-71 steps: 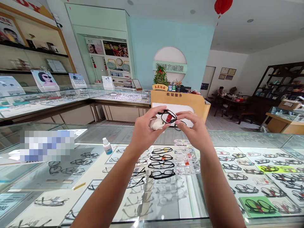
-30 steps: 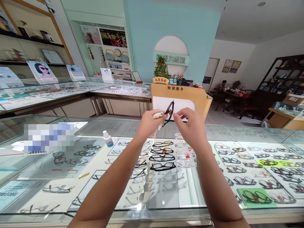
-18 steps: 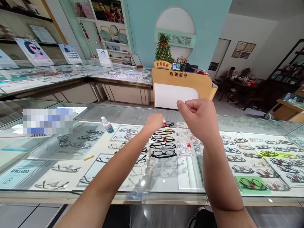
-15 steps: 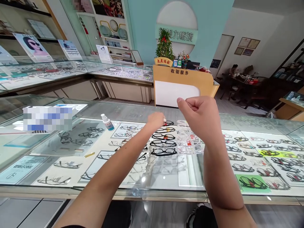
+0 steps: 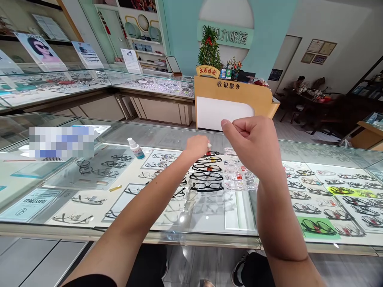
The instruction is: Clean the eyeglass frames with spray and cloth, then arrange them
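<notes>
My left hand (image 5: 197,146) reaches out over the glass counter, its fingers closed. A small white bit (image 5: 209,146) shows at its fingertips, too small to name. Just beside and below that hand lies a column of black-framed eyeglasses (image 5: 206,176), several pairs one in front of another; the farthest pair is partly covered by the hand. My right hand (image 5: 254,145) is a fist raised above the counter, thumb pointing left, with nothing visible in it. Beneath it is a column of clear-framed eyeglasses (image 5: 237,175), partly hidden by the hand and forearm.
A white spray bottle (image 5: 136,148) with a blue lower part stands on the glass counter (image 5: 206,215). Many more glasses lie in the display around it. A yellow strip (image 5: 115,188) is at left, near a white box (image 5: 61,143). Beyond stands a wooden cashier desk (image 5: 233,85).
The view has tilted slightly, so the counter and glasses sit a little higher in the picture. Both hands keep nearly the same pose and place.
</notes>
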`<state>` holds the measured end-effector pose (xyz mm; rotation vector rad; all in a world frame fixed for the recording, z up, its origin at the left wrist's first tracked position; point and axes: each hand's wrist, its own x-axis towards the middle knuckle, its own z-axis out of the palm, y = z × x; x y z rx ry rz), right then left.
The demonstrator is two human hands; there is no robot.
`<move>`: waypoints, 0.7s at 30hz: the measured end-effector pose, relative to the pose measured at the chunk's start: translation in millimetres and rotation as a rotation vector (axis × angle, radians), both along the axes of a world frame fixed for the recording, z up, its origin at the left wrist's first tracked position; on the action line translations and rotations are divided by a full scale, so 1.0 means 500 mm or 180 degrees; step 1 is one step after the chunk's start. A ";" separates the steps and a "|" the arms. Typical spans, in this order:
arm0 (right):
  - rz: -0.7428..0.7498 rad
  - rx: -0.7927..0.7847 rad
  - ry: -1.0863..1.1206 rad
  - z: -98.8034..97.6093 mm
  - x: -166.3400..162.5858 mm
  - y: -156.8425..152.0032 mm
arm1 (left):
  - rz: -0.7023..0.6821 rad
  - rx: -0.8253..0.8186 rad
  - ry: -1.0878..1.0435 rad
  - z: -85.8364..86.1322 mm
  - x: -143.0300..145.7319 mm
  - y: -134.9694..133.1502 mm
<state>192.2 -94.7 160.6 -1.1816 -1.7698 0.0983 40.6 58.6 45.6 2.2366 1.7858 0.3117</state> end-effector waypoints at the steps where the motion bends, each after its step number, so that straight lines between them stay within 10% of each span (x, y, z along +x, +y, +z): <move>1: 0.0048 0.0085 0.0080 -0.001 0.000 -0.001 | 0.0010 0.0109 0.0009 0.026 -0.005 -0.019; 6: 0.0283 0.0782 0.0735 -0.005 -0.007 -0.015 | -0.0256 0.1242 -0.0799 0.158 -0.052 -0.166; 9: 0.0439 0.0934 0.0843 -0.005 -0.020 -0.038 | -0.0470 0.1321 -0.1338 0.178 -0.094 -0.244; 15: 0.0722 0.1043 0.0802 0.004 -0.047 -0.120 | -0.0329 0.0800 -0.0753 0.095 -0.229 -0.320; 21: 0.1007 -0.0265 0.0566 -0.061 -0.055 -0.150 | 0.0461 0.0402 0.0174 0.002 -0.430 -0.339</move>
